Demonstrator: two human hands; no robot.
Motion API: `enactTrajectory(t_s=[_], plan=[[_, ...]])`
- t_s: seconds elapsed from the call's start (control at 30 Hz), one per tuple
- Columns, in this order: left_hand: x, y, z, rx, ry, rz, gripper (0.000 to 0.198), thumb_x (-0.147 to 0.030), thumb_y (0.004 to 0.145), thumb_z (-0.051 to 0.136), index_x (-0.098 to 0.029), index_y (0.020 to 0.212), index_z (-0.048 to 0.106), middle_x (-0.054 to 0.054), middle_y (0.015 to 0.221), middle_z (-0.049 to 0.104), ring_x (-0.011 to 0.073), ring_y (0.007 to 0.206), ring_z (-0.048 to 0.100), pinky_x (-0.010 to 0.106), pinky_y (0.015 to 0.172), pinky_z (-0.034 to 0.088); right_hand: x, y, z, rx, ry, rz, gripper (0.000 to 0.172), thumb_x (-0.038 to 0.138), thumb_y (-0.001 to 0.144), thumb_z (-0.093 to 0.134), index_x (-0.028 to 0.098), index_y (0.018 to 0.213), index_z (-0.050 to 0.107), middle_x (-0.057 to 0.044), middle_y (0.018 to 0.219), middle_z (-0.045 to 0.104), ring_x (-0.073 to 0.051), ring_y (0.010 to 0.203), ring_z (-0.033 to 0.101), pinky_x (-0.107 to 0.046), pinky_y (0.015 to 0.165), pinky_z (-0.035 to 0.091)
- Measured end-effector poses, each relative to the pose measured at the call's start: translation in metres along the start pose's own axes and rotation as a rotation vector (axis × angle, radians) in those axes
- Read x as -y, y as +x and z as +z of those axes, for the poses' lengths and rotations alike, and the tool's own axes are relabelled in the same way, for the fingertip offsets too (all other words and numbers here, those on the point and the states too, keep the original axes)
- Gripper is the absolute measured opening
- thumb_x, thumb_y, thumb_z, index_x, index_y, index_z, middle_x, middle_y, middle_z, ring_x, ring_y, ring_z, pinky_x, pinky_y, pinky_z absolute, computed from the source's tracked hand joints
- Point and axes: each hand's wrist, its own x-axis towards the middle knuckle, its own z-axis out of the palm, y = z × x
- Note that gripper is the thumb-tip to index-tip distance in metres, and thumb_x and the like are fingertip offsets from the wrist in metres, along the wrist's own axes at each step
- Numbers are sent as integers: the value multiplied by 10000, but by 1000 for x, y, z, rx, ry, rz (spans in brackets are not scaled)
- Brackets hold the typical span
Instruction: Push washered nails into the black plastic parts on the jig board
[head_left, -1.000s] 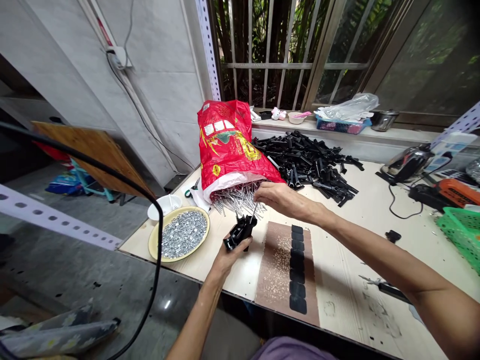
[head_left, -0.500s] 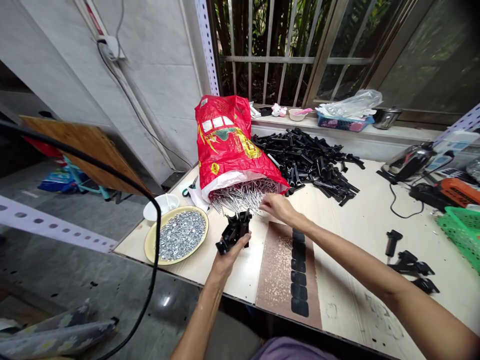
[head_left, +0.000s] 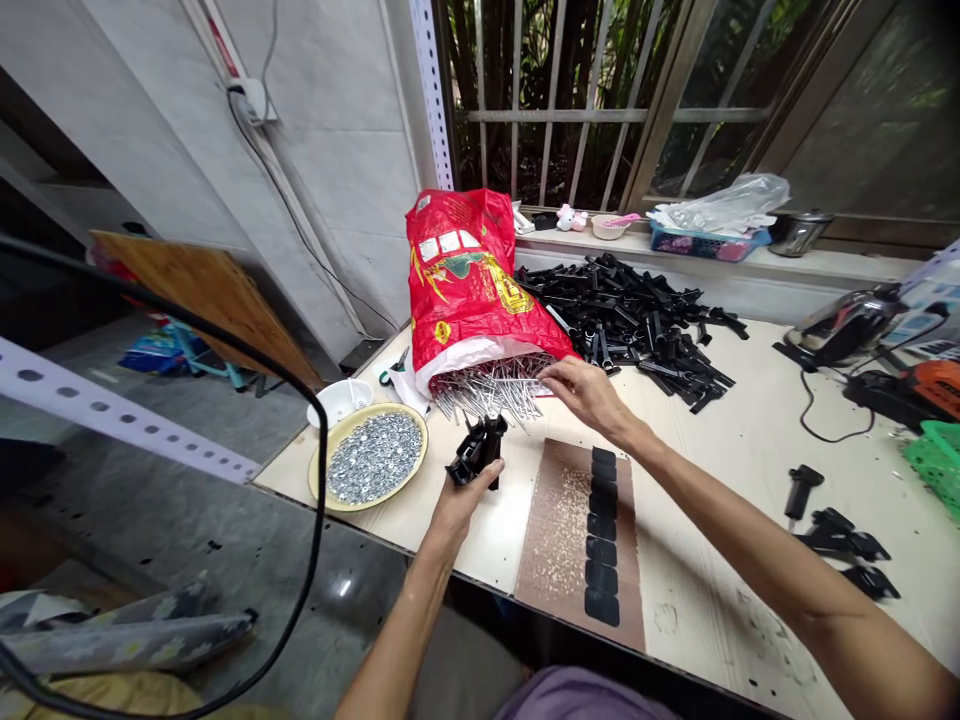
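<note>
My left hand [head_left: 466,497] is closed around a small bunch of black plastic parts [head_left: 480,450], held upright over the table's front edge. At the mouth of a red bag [head_left: 469,270], my right hand [head_left: 585,392] pinches the end of a long thin metal bolt [head_left: 521,381]. Many similar bolts [head_left: 480,388] spill from the bag onto the table. Left of the held parts, a yellow bowl [head_left: 321,492] contains small metal pieces that look like nuts or washers. A large pile of black plastic parts [head_left: 637,320] lies behind my right hand.
A brown board [head_left: 551,540] with a row of black pads [head_left: 601,550] lies near the front edge. Several black parts [head_left: 832,535] lie at right. A white bowl [head_left: 341,400] and scissors [head_left: 391,370] sit at left. A black cable [head_left: 319,520] hangs in the left foreground.
My right hand has moved slightly up at the bag's mouth, and a bolt now shows at its fingertips. My left hand keeps hold of the black parts. The view has shifted slightly left.
</note>
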Motion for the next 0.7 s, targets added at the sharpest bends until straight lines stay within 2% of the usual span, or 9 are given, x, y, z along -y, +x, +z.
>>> enactTrajectory(t_s=[0.07,0.17,0.3,0.47,0.5,0.57,0.63,0.7], plan=[[0,2,3,17,36,30,460,-317,591,787,-158,1010,688,89,1048,692,223,974,624,344,881,454,13,0,-21,-70,63,-218,248,321,947,435,194,1011,638,-62,988,618,-165,909,556,-285,796,417],[-2,4,9,41,111,90,413,-329,613,767,-166,984,683,56,956,697,207,887,620,303,781,468,33,-1,-35,-31,-99,-412,233,310,950,438,228,950,656,-44,923,608,-170,870,508,-311,791,364],[-6,5,12,77,197,180,370,-312,633,745,-178,968,664,21,843,666,181,783,582,273,686,452,52,-1,-34,37,-340,-560,222,236,950,436,240,932,657,-47,900,599,-183,858,453,-364,819,292],[-8,7,11,176,238,194,312,-292,644,734,-177,920,644,3,783,640,158,700,554,261,623,440,64,9,-39,198,-317,-688,142,277,912,520,219,918,650,-51,894,600,-193,881,472,-393,858,300],[-9,6,11,179,223,186,332,-297,649,734,-178,946,643,7,806,651,163,721,566,265,639,447,62,13,-41,205,-265,-676,154,315,896,547,221,976,640,-56,953,602,-197,919,483,-387,867,313],[-12,4,10,146,163,159,396,-311,658,732,-181,1021,643,29,905,679,187,832,598,286,726,467,50,24,-39,176,-133,-575,298,375,871,575,214,1121,590,-72,1087,586,-193,985,501,-350,866,351],[-15,1,9,95,92,111,447,-324,658,736,-176,1071,646,57,1020,685,214,969,602,314,842,460,30,33,-30,150,-54,-341,324,357,878,558,185,1152,576,-79,1117,592,-173,976,533,-290,827,386],[-19,-3,6,33,49,66,459,-328,641,752,-163,1061,663,78,1084,679,231,1042,593,338,917,438,9,37,-10,208,-83,-13,210,286,886,529,173,1022,643,-58,1004,644,-155,895,576,-245,769,399]])
